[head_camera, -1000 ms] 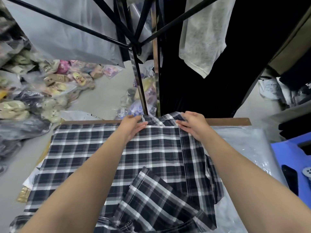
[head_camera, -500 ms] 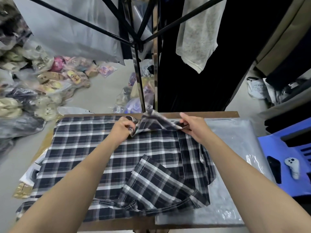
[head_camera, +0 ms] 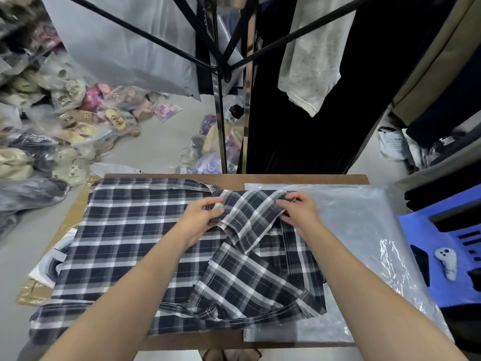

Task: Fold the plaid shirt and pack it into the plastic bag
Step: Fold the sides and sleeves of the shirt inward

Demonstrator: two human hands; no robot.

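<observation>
Bare forearms (head_camera: 140,282) — bare hands (head_camera: 200,222)

The plaid shirt (head_camera: 130,243) (dark, white-checked) lies flat, right side folded inward. The clear plastic bag (head_camera: 364,230) lies partly beneath it.

A second ago my left hand (head_camera: 201,220) and right hand (head_camera: 299,213) lay flat at the plaid shirt's (head_camera: 125,230) far edge. Now both pinch its top section (head_camera: 250,214), which has lifted off the tabletop (head_camera: 260,179) and folded back toward me, paler underside up.
</observation>
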